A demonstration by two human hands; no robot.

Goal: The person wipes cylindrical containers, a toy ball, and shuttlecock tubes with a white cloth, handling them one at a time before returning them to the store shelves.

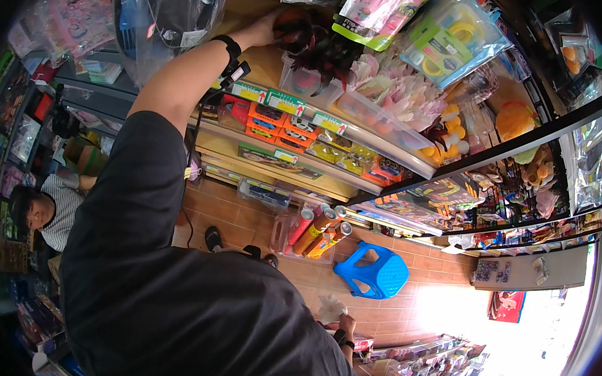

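Note:
My left hand [258, 32], with a dark band at the wrist, reaches up to the top shelf on my left arm's full stretch. Its fingers close round a dark reddish-brown bundle [295, 32], blurred and partly in shadow; its kind does not show. Just under the bundle stands a clear plastic bin [309, 82]. Pale pink petal-like pieces [400, 90] fill the tray beside it. Low at my right side, my right hand [348, 325] grips a crumpled whitish cloth or tissue [332, 308].
Shelves below hold boxed toy cars [277, 128]. On the wooden floor are a blue plastic stool [374, 270] and a bin of coloured tubes [315, 231]. Packaged goods [454, 37] hang overhead. Another person [56, 204] is at the left, and bright light enters at right.

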